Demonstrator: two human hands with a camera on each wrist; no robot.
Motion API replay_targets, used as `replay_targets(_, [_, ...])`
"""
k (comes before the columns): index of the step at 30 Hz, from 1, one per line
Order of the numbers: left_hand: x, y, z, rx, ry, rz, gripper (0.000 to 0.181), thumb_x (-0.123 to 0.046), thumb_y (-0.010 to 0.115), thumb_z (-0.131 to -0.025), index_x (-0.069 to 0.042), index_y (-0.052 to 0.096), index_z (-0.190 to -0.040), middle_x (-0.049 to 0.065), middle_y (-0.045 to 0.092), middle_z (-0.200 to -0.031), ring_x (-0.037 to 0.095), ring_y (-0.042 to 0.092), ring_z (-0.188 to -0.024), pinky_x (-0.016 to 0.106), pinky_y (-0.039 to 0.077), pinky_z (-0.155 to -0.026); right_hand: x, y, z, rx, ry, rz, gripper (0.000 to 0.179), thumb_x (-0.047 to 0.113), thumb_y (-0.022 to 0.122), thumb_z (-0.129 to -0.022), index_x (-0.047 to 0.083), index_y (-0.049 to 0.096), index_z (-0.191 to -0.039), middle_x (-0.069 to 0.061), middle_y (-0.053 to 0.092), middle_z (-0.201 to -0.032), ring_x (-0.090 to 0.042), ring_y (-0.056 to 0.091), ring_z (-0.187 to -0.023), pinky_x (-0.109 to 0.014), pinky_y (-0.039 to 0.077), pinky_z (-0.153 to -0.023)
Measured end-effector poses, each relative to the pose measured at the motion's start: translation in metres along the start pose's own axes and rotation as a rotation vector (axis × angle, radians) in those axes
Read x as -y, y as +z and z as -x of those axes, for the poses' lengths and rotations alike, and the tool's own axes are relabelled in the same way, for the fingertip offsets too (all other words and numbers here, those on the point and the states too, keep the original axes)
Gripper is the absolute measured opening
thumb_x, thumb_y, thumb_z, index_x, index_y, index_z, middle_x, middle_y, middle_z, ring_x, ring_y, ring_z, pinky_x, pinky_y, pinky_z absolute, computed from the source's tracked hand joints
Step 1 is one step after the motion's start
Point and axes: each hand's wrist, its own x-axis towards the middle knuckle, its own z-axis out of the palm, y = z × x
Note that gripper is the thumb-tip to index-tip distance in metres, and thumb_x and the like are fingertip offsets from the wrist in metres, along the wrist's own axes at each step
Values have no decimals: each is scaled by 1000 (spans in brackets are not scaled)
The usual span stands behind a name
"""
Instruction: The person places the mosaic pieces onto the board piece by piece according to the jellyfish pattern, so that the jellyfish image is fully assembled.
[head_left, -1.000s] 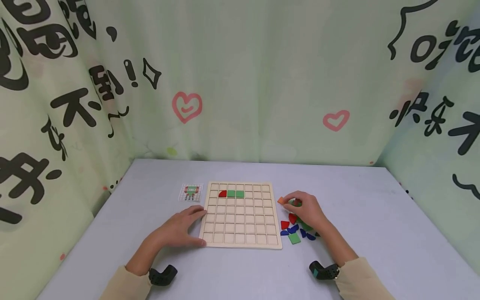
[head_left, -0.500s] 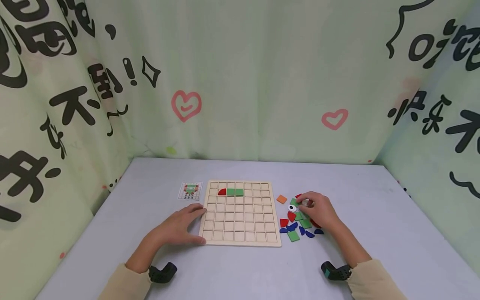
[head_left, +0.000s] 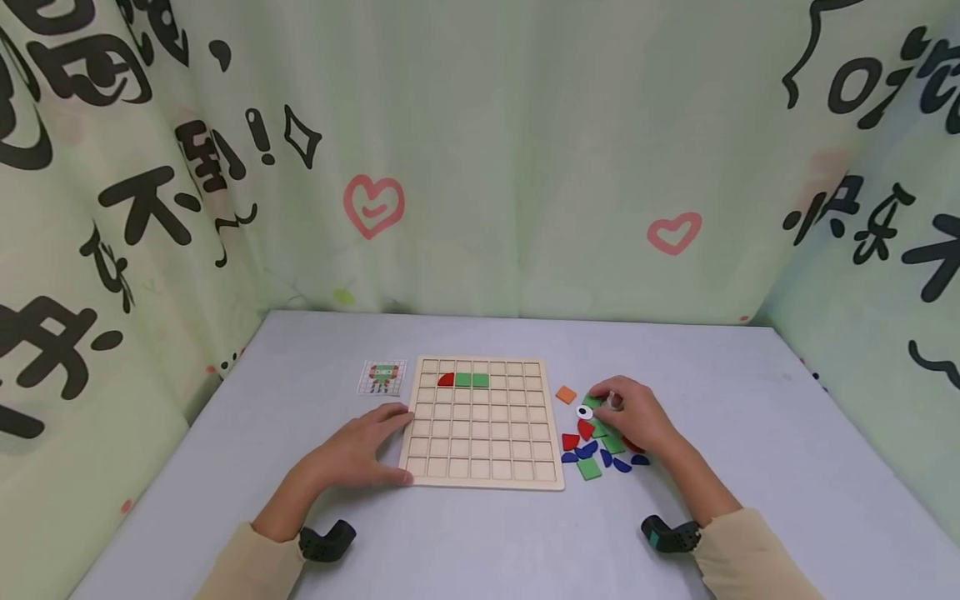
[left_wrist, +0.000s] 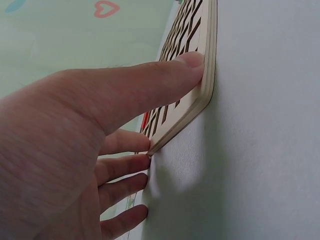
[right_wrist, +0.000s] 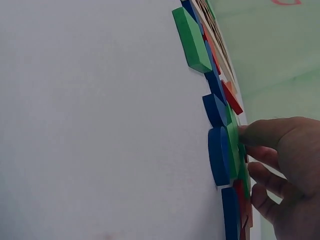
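Observation:
A wooden grid board [head_left: 480,417] lies on the table, with a red quarter-round piece [head_left: 446,380] and two green squares [head_left: 472,380] in its upper cells. My left hand [head_left: 367,446] rests at its left edge, thumb on the near corner, fingers fairly straight. My right hand [head_left: 633,410] is bent over a pile of loose pieces right of the board, its fingertips beside a white eye piece [head_left: 584,412] and a green piece [head_left: 592,401]. Something pale shows among the fingers; whether they pinch it is unclear. An orange square [head_left: 566,395] lies just left of that hand.
A small picture card [head_left: 382,377] of a green and red figure lies left of the board. Red pieces [head_left: 571,442], blue half-rounds [head_left: 622,466] and a green square [head_left: 588,469] are spread nearby. A printed curtain [head_left: 517,167] stands behind the table.
The orange square was at my right fingertips and now lies apart on the table. My right hand has shifted rightward over the pile. The left hand stays on the board's edge.

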Motion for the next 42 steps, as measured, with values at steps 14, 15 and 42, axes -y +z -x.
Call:
replay_targets(14, [-3, -2, 1, 14, -18, 5, 88, -49, 79, -74, -10, 44, -145, 10, 38, -152, 34, 39, -139, 56, 35, -109, 5, 0, 3, -3, 15, 35, 24, 12, 72, -86, 10, 71, -109, -7, 64, -93, -20, 50, -84, -25, 48, -68])
replay_targets(15, [-3, -2, 1, 14, -18, 7, 87, -48, 79, -74, -10, 44, -145, 10, 38, -152, 34, 39, -139, 56, 35, -109, 5, 0, 3, -4, 16, 31, 23, 12, 72, -86, 10, 71, -109, -7, 64, -93, -20, 50, -84, -24, 48, -67])
replay_targets(42, [-4, -3, 2, 5, -2, 1, 86, -46, 79, -75, -9, 45, -144, 11, 38, -151, 35, 40, -138, 56, 36, -109, 30, 16, -11, 8, 7, -72, 18, 16, 73, -86, 13, 73, -104, -9, 67, -104, -20, 52, -88, -22, 47, -63])
